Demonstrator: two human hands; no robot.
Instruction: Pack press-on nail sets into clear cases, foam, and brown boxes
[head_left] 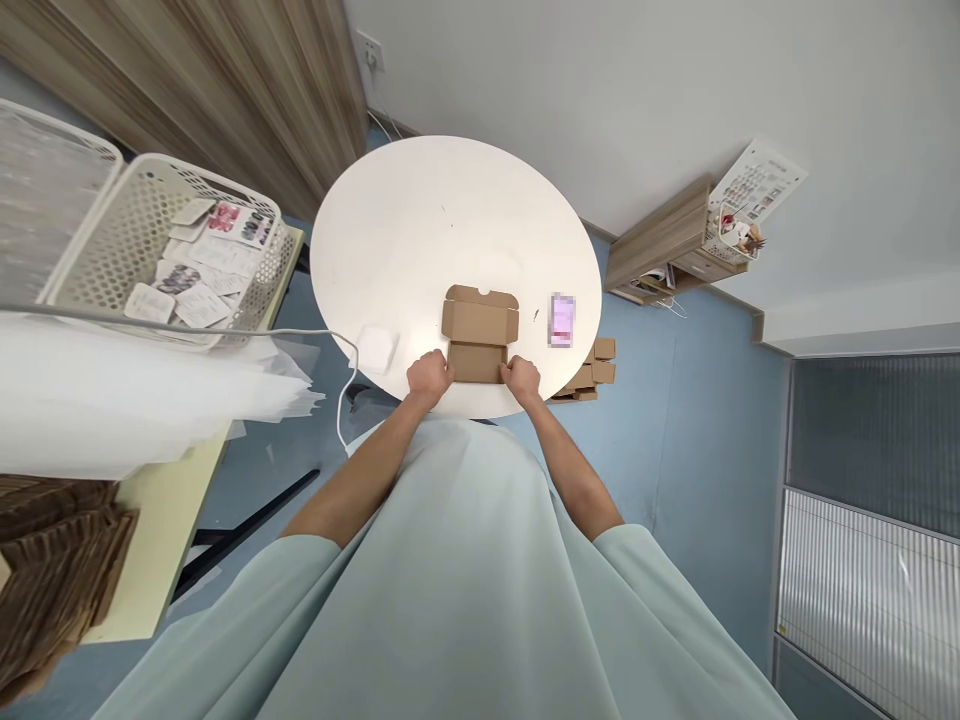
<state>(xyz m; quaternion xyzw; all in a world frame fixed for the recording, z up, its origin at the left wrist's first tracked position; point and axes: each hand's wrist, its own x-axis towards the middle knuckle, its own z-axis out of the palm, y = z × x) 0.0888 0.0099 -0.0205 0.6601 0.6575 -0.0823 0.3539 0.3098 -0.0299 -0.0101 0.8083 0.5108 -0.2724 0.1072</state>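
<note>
A person's left hand (430,375) and right hand (522,379) clamp opposite ends of an open cardboard box (478,364) near the edge of a round white surface (450,200), a two-sided grip that apparently holds it square and steady, its lid (480,322) open beyond.

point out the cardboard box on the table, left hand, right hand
Cardboard box (480,327): head view, inside of its open lid
Left hand (430,374): head view, back of the hand
Right hand (523,379): head view, back of the hand
</note>
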